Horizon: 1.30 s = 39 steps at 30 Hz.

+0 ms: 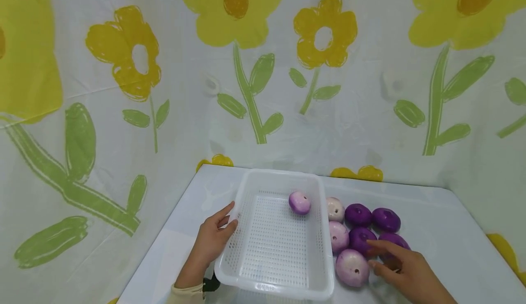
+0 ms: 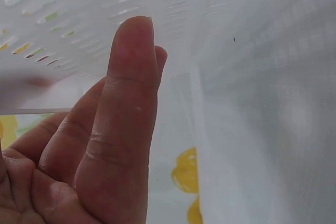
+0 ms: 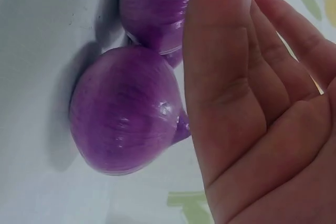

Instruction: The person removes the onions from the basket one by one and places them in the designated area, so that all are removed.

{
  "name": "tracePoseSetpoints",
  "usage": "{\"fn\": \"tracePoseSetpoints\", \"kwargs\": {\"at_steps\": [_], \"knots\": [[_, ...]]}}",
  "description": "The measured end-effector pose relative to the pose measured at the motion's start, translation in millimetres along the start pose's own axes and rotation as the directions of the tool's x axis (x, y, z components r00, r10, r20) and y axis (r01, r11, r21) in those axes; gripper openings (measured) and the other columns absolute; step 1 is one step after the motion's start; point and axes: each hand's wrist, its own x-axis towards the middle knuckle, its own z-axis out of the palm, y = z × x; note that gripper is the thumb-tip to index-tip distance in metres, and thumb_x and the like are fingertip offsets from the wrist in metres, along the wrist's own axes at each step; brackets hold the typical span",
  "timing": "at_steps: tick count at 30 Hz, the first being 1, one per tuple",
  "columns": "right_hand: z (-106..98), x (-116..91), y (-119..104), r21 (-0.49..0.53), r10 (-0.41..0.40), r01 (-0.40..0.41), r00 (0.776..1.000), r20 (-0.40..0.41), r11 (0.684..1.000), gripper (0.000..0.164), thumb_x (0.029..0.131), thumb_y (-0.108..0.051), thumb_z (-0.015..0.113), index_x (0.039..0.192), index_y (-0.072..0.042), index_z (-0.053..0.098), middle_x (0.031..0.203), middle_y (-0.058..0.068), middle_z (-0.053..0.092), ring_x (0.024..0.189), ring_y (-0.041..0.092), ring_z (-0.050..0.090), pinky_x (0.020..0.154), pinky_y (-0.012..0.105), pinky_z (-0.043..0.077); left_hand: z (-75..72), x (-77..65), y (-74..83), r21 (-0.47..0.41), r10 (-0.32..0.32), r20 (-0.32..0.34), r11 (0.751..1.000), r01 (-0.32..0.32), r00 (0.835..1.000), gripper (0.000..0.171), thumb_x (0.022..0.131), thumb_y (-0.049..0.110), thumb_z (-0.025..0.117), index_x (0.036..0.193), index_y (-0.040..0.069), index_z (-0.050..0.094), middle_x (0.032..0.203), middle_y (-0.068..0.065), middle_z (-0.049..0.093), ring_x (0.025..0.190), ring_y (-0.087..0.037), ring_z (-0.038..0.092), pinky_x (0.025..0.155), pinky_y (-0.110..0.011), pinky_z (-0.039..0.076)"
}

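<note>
A white perforated plastic basket stands on the table, with one pink-and-white onion near its far right corner. My left hand touches the outside of the basket's left rim, its fingers mostly straight in the left wrist view. To the right of the basket lie several onions. A pale pink onion is nearest the front, beside a dark purple onion. Over these my right hand hovers, fingers loosely spread and holding nothing. In the right wrist view, a purple onion lies beside the fingers.
More onions stand in the same group: a whitish onion by the basket wall and a dark purple onion at the right. A flower-printed cloth surrounds the white table at the back and sides.
</note>
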Motion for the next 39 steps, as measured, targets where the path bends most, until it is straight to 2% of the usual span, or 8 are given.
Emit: {"fn": "tracePoseSetpoints", "kwargs": {"at_steps": [3, 9, 13, 17, 20, 26, 32, 39], "knots": [[-2.5, 0.2, -2.7, -0.019, -0.020, 0.020, 1.000, -0.014, 1.000, 0.039, 0.095, -0.026, 0.082, 0.132, -0.025, 0.072, 0.120, -0.005, 0.075, 0.090, 0.006, 0.071, 0.074, 0.025, 0.061, 0.3, -0.5, -0.1, -0.009, 0.004, 0.003, 1.000, -0.004, 1.000, 0.058, 0.102, 0.015, 0.070, 0.157, 0.015, 0.052, 0.133, -0.022, 0.068, 0.097, -0.028, 0.075, 0.070, -0.040, 0.065], [-10.5, 6.6, -8.7, -0.002, -0.130, 0.130, 0.991, -0.015, 0.991, 0.038, 0.093, -0.019, 0.083, 0.130, -0.018, 0.073, 0.123, 0.000, 0.075, 0.099, 0.012, 0.074, 0.078, 0.023, 0.061, 0.5, -0.9, -1.1, -0.003, 0.011, -0.001, 1.000, -0.011, 1.000, 0.058, 0.102, 0.016, 0.070, 0.157, 0.015, 0.052, 0.135, -0.022, 0.067, 0.098, -0.028, 0.075, 0.070, -0.039, 0.065], [-17.0, 14.2, -10.9, -0.020, -0.209, 0.209, 0.978, 0.015, 0.978, 0.040, 0.091, -0.016, 0.085, 0.129, -0.014, 0.072, 0.116, 0.003, 0.076, 0.089, 0.008, 0.074, 0.072, 0.024, 0.061, 0.3, -2.0, -2.7, 0.003, 0.013, 0.001, 1.000, -0.013, 1.000, 0.057, 0.102, 0.016, 0.070, 0.157, 0.016, 0.053, 0.137, -0.022, 0.066, 0.101, -0.028, 0.074, 0.071, -0.038, 0.064], [-28.9, 29.3, -14.8, -0.056, -0.246, 0.249, 0.968, 0.058, 0.967, 0.043, 0.089, -0.016, 0.087, 0.129, -0.014, 0.072, 0.106, -0.002, 0.077, 0.084, 0.006, 0.072, 0.069, 0.025, 0.061, 1.7, 0.6, -3.0, 0.007, 0.030, -0.007, 1.000, -0.030, 1.000, 0.056, 0.102, 0.017, 0.070, 0.156, 0.017, 0.054, 0.136, -0.022, 0.067, 0.103, -0.028, 0.074, 0.072, -0.038, 0.064], [-37.0, 42.8, -18.8, -0.061, -0.261, 0.268, 0.960, 0.103, 0.962, 0.044, 0.089, -0.018, 0.087, 0.130, -0.014, 0.071, 0.105, -0.004, 0.077, 0.086, 0.007, 0.072, 0.071, 0.026, 0.062, 2.9, 1.7, -2.1, 0.011, 0.034, -0.019, 0.999, -0.034, 0.999, 0.056, 0.102, 0.015, 0.070, 0.156, 0.017, 0.054, 0.135, -0.022, 0.068, 0.102, -0.029, 0.074, 0.071, -0.038, 0.064], [-44.3, 71.4, -33.8, -0.066, -0.352, 0.367, 0.920, 0.172, 0.928, 0.046, 0.087, -0.016, 0.089, 0.129, -0.018, 0.071, 0.110, -0.003, 0.075, 0.089, 0.010, 0.074, 0.074, 0.030, 0.063, 3.0, -0.5, -2.4, 0.025, 0.021, -0.031, 0.999, -0.020, 0.999, 0.057, 0.102, 0.014, 0.070, 0.156, 0.016, 0.054, 0.135, -0.023, 0.067, 0.101, -0.028, 0.075, 0.070, -0.037, 0.064], [-48.5, 109.8, -56.6, -0.028, -0.338, 0.358, 0.903, 0.264, 0.933, 0.049, 0.087, -0.015, 0.089, 0.132, -0.022, 0.070, 0.117, -0.009, 0.073, 0.095, 0.010, 0.073, 0.079, 0.035, 0.064, 2.1, 0.0, -2.4, 0.019, 0.021, -0.031, 1.000, -0.021, 0.999, 0.057, 0.102, 0.014, 0.070, 0.157, 0.016, 0.054, 0.135, -0.022, 0.067, 0.101, -0.028, 0.075, 0.070, -0.038, 0.064], [-41.5, 148.0, -83.7, -0.127, -0.306, 0.363, 0.893, 0.329, 0.923, 0.053, 0.084, -0.012, 0.090, 0.133, -0.020, 0.072, 0.126, -0.008, 0.071, 0.107, 0.015, 0.070, 0.083, 0.032, 0.062, 2.3, 0.0, -1.4, 0.020, 0.027, -0.015, 0.999, -0.027, 1.000, 0.057, 0.102, 0.015, 0.070, 0.157, 0.015, 0.053, 0.135, -0.022, 0.067, 0.102, -0.028, 0.074, 0.071, -0.036, 0.064]]}}
